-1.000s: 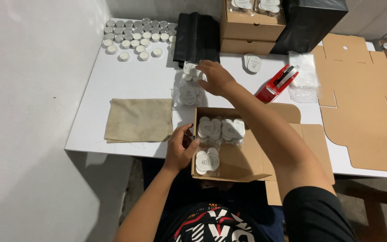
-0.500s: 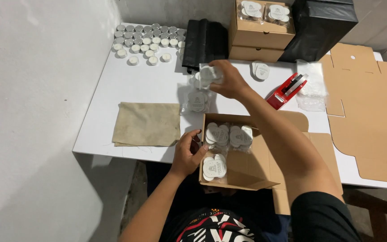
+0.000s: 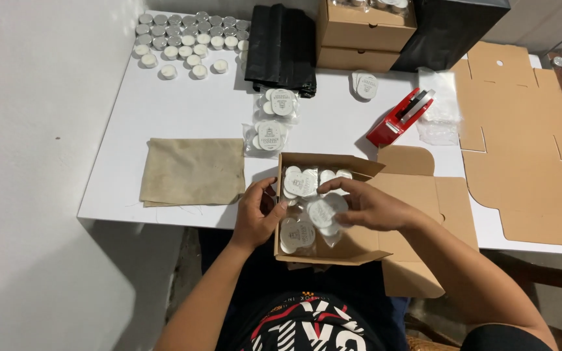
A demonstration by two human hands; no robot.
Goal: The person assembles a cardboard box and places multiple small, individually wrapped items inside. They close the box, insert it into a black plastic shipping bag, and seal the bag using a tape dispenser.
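right hand (image 3: 365,205) back from table, grip pinching candle packet (image 3: 325,213) over box (image 3: 352,250); left hand (image 3: 258,211) grip clasping box edge.

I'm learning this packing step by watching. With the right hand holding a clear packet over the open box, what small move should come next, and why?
Probably lower the packet into the bare right side of the cardboard box. The right hand holds it just above the box, the left hand steadies the box wall, and other packets already fill the left side and back.
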